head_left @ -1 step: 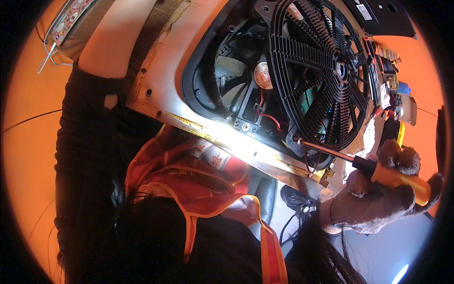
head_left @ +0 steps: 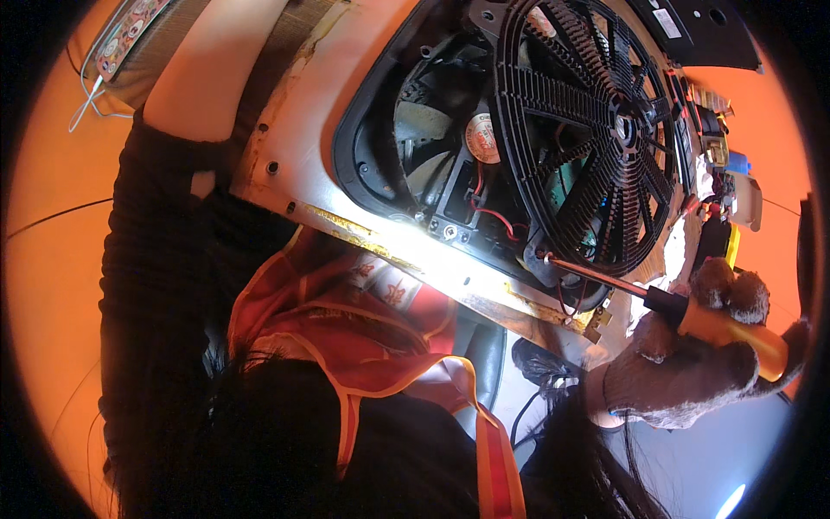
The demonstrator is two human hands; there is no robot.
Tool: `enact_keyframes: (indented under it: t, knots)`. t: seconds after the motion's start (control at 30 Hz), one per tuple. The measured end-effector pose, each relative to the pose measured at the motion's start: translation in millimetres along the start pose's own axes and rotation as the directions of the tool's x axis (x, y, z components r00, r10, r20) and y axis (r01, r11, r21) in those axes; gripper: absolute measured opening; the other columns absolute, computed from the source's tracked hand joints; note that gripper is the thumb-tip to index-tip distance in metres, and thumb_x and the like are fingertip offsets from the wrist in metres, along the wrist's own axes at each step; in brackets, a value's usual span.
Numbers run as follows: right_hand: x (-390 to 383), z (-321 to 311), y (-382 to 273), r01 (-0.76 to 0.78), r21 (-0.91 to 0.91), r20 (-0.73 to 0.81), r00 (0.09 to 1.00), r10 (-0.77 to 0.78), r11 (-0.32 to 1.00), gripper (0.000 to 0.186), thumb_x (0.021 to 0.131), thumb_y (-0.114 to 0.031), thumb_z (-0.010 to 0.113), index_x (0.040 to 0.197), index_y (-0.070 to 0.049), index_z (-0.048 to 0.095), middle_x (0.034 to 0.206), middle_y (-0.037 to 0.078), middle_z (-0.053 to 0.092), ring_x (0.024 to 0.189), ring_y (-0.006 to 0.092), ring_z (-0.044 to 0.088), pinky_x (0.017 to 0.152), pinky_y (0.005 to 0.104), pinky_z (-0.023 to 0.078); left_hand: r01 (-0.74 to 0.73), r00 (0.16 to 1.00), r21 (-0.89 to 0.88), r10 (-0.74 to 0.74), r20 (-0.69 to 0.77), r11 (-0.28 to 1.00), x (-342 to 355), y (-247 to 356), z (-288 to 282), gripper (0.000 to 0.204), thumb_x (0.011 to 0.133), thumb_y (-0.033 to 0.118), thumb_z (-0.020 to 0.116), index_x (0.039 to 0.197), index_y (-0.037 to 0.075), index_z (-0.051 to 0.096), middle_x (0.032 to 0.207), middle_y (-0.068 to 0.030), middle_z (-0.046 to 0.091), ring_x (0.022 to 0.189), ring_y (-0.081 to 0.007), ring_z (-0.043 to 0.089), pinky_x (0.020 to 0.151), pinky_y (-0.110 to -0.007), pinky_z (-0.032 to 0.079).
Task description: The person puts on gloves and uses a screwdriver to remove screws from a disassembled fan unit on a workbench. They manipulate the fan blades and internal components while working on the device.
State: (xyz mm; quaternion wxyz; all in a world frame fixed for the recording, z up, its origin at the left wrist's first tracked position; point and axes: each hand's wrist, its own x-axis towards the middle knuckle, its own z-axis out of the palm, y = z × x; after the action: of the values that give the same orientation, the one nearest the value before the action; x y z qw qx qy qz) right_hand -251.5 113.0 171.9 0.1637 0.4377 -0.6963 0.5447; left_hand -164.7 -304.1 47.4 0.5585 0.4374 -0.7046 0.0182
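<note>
A round black fan grille [head_left: 553, 104] with ribbed spokes leans up from a black fan housing [head_left: 367, 182] set in a pale metal panel [head_left: 294, 169]. Inside the housing sit fan blades, a round red-and-white label [head_left: 482, 138] and red wires. My right hand [head_left: 692, 368], in a grey knit glove, is closed around the orange handle of a screwdriver [head_left: 722, 333]. Its shaft reaches left, with the tip at the tab on the grille's lower corner. My left forearm [head_left: 203, 78] runs up past the panel's left side, and the hand lies beyond the top edge.
Along the panel's near edge runs a rusty, yellow-stained strip [head_left: 346, 227], brightly lit in the middle. Several tools and small containers, one a blue item [head_left: 739, 163], lie at the far right. A black plate [head_left: 700, 35] is at top right. A phone [head_left: 125, 39] with a white cable sits top left.
</note>
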Motion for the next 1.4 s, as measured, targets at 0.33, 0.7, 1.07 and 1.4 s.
enact_keyframes:
  t: [0.33, 0.7, 1.07, 1.4]
  knots:
    - [13.6, 0.9, -1.8, -0.082, 0.141, 0.065, 0.995, 0.073, 0.987, 0.049, 0.096, -0.021, 0.059, 0.141, -0.010, 0.042, 0.119, 0.024, 0.062, 0.105, 0.0334, 0.066, 0.079, 0.0369, 0.059, -0.315, 0.948, 0.393, 0.267, 0.173, 0.864, -0.7, -20.5, 0.8, 0.053, 0.102, 0.045, 0.049, 0.141, 0.011, 0.052, 0.129, -0.0151, 0.063, 0.100, -0.0264, 0.068, 0.068, -0.030, 0.052]
    - [18.8, 8.2, 17.3, 0.033, 0.182, -0.007, 0.999, -0.033, 0.983, 0.049, 0.097, -0.007, 0.057, 0.143, -0.007, 0.039, 0.119, 0.030, 0.060, 0.103, 0.0391, 0.069, 0.084, 0.0436, 0.063, 0.154, 0.987, -0.304, -0.131, 0.095, 0.940, -2.7, 26.9, -25.2, 0.065, 0.098, 0.048, 0.054, 0.142, 0.000, 0.048, 0.141, -0.0246, 0.052, 0.134, -0.0367, 0.047, 0.112, -0.039, 0.036]
    - [14.7, -6.5, 26.5, -0.194, 0.214, -0.077, 0.974, 0.215, 0.957, 0.046, 0.098, -0.015, 0.057, 0.138, 0.002, 0.041, 0.122, 0.029, 0.060, 0.104, 0.0372, 0.068, 0.088, 0.0425, 0.060, 0.220, 0.967, -0.395, -0.147, 0.207, 0.892, -15.8, 37.5, -32.8, 0.051, 0.101, 0.035, 0.057, 0.142, 0.006, 0.051, 0.144, -0.0153, 0.052, 0.133, -0.0266, 0.049, 0.108, -0.033, 0.041]
    - [21.3, -11.5, 13.4, -0.193, -0.008, 0.292, 0.938, 0.187, 0.981, 0.052, 0.081, -0.021, 0.081, 0.115, 0.012, 0.059, 0.108, 0.022, 0.067, 0.093, 0.0320, 0.070, 0.085, 0.0394, 0.059, -0.078, 0.969, -0.388, 0.160, 0.186, 0.918, -14.2, 26.8, -35.6, 0.037, 0.104, 0.018, 0.049, 0.137, 0.002, 0.054, 0.144, -0.0162, 0.048, 0.133, -0.0257, 0.047, 0.112, -0.034, 0.037]
